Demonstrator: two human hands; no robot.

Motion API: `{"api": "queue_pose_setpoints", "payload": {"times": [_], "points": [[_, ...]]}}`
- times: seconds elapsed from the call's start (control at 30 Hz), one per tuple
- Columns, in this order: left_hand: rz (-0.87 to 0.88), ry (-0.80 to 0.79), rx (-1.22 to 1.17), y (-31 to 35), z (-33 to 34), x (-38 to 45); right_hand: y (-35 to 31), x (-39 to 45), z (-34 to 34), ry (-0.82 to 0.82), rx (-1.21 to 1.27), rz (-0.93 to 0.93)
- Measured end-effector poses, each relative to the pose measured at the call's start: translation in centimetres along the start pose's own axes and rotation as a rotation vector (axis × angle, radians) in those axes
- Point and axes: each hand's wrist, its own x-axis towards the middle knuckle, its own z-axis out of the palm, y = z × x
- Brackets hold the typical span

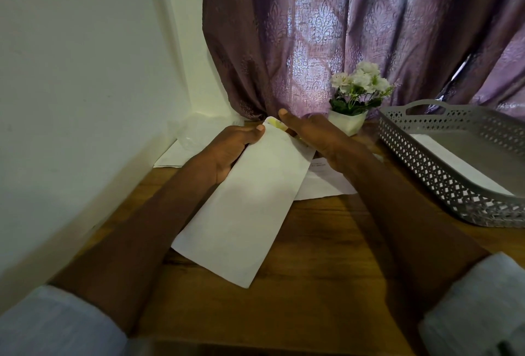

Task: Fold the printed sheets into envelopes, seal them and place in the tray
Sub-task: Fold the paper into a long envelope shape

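Long white envelope (250,202) held over the wooden table (326,284), both hands at its far end.

The envelope is a smooth, matt, elongated rectangle, tilted, its near corner low over the wood-grain tabletop; whether it touches cannot be told. The left hand (227,151) grips its far left edge, thumb on top. The right hand (318,135) lies at the far right corner with fingers fairly straight; a folded sheet (274,124) with yellow print shows at the envelope's mouth beside the fingertips, and whether that hand pinches it cannot be told. Flat printed sheets (324,182) lie under and behind the envelope. The tray (443,173), grey plastic with perforated lattice walls and a handle cut-out, stands to the right, holding white paper (454,156). A small white pot of white flowers (355,94) stands before a purple patterned curtain (341,28).
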Motion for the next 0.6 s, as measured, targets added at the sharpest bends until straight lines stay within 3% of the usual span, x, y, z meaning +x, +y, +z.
{"api": "queue_pose_setpoints", "payload": {"times": [0.17,0.4,0.6], "points": [[-0.029,0.025,-0.039,-0.2,0.0,0.2,0.0,-0.4,-0.1,-0.012,0.061,-0.024],[-0.106,0.069,-0.256,0.2,0.4,-0.4,0.5,-0.6,-0.8,-0.079,0.418,0.030],[0.007,0.034,-0.195,0.6,0.4,-0.8,0.6,-0.1,-0.5,-0.139,0.543,0.073]]}}
